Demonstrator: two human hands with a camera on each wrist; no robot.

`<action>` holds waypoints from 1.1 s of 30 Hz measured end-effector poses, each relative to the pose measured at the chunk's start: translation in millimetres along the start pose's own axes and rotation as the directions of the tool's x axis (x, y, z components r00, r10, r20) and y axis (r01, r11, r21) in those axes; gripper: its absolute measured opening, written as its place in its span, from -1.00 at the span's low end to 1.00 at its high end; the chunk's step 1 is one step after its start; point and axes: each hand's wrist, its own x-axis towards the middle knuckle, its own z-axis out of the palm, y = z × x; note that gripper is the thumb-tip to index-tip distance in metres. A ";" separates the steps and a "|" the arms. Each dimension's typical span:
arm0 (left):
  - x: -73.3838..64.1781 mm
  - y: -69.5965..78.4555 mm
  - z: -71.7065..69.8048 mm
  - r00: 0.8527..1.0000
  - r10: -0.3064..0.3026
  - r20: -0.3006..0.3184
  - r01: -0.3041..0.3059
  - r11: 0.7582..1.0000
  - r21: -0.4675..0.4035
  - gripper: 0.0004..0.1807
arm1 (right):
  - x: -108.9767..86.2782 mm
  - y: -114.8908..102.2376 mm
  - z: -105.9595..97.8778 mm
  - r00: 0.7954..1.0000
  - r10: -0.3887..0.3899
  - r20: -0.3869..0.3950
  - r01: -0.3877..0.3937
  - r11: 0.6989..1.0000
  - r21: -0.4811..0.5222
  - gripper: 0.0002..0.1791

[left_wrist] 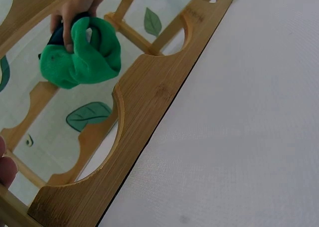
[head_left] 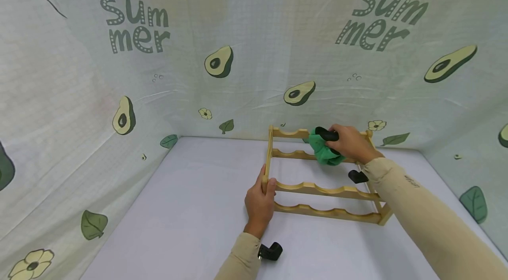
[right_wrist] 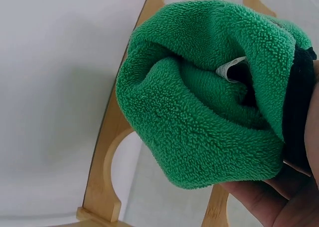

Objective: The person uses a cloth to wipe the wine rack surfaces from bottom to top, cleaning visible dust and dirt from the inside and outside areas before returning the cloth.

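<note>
Tabletop (head_left: 186, 218), left to right: saw left hand (head_left: 259, 204) gripping the near left corner of a wooden rack (head_left: 305, 188), set on the white surface, scalloped rails (head_left: 305, 210) running rightward. Farther right, found right hand (head_left: 352, 142) pinching the black band (head_left: 327, 134) of a green fluffy cloth (head_left: 323, 153), held near the rack's far rails; could not tell contact with the wood.

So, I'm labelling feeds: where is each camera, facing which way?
Head: on the head, facing forward and down at the wooden rack; left hand, right hand and sleeves show.
Left wrist: worn there, facing along the rack; left fingertips, right hand show.
Right wrist: worn there, facing the green cloth; right hand shows.
Both wrist views share cloth and rack.
</note>
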 end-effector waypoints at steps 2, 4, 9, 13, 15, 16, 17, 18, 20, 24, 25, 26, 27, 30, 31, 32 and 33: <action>0.1 -0.5 0.1 1.000 0.008 -0.009 -0.008 1.000 0.001 -0.45 | -1.0 0.5 -1.6 1.000 0.004 0.006 -0.004 1.000 -0.006 -0.61; 0.2 -0.6 -0.3 1.000 0.012 -0.014 -0.012 1.000 0.003 -0.45 | -1.6 0.5 -3.0 1.000 0.002 0.005 -0.002 1.000 -0.016 -0.60; 0.4 -0.6 -1.2 1.000 0.009 -0.006 -0.009 1.000 0.000 -0.45 | -2.1 1.2 -6.0 1.000 0.000 -0.003 0.000 0.999 -0.038 -0.60; 0.6 0.4 -1.7 1.000 -0.001 0.007 0.001 1.000 -0.005 -0.45 | -3.7 0.7 -9.4 1.000 0.023 0.002 -0.023 0.998 -0.051 -0.59; 0.8 0.9 -2.1 1.000 0.001 0.008 -0.001 1.000 -0.004 -0.45 | -4.7 0.0 -11.1 0.999 0.037 0.004 -0.036 0.998 -0.052 -0.58; 0.9 1.0 -2.4 1.000 0.002 0.007 -0.002 1.000 -0.003 -0.45 | -5.0 0.1 -11.8 0.999 0.040 0.006 -0.040 0.998 -0.050 -0.57; 1.0 1.0 -2.4 1.000 0.006 0.005 -0.006 1.000 -0.004 -0.45 | -5.2 0.4 -12.4 0.999 0.046 0.007 -0.046 0.998 -0.048 -0.57; 1.0 0.7 -2.4 1.000 0.009 0.003 -0.009 1.000 -0.004 -0.45 | -5.4 0.9 -13.0 0.999 0.051 0.011 -0.051 0.998 -0.046 -0.57; 0.8 0.7 -2.7 1.000 0.011 0.002 -0.010 1.000 -0.005 -0.45 | -5.3 3.6 -13.2 0.998 0.063 0.013 -0.062 0.997 -0.039 -0.57; 0.4 -0.5 -1.9 1.000 0.009 0.004 -0.009 1.000 -0.009 -0.45 | -5.7 9.1 -14.4 0.996 0.090 0.016 -0.090 0.995 -0.042 -0.57; 0.2 -0.3 -1.7 1.000 0.007 0.005 -0.007 1.000 -0.009 -0.45 | -5.7 10.1 -14.8 0.995 0.096 0.016 -0.095 0.995 -0.042 -0.57; 0.1 -0.6 -1.3 1.000 0.006 0.006 -0.006 1.000 -0.009 -0.45 | -5.7 10.4 -15.5 0.995 0.100 0.017 -0.100 0.994 -0.044 -0.57; 0.1 -0.8 -1.0 1.000 0.008 0.005 -0.008 1.000 -0.010 -0.45 | -5.8 10.2 -16.2 0.995 0.103 0.017 -0.102 0.994 -0.046 -0.57; -0.1 -0.9 -0.6 1.000 0.011 0.007 -0.011 1.000 -0.010 -0.45 | -5.7 9.3 -18.3 0.994 0.109 0.018 -0.108 0.993 -0.051 -0.57; -0.1 -1.2 -0.4 1.000 0.013 0.008 -0.013 1.000 -0.010 -0.45 | -5.8 8.6 -18.7 0.994 0.112 0.016 -0.111 0.992 -0.054 -0.58; 0.0 -1.6 -0.4 1.000 0.016 0.008 -0.015 1.000 -0.009 -0.45 | -5.8 7.9 -19.2 0.993 0.115 0.016 -0.114 0.992 -0.057 -0.58; 0.1 -1.6 -0.8 1.000 0.015 0.006 -0.015 1.000 -0.006 -0.45 | -5.7 7.3 -19.5 0.993 0.117 0.018 -0.116 0.991 -0.060 -0.58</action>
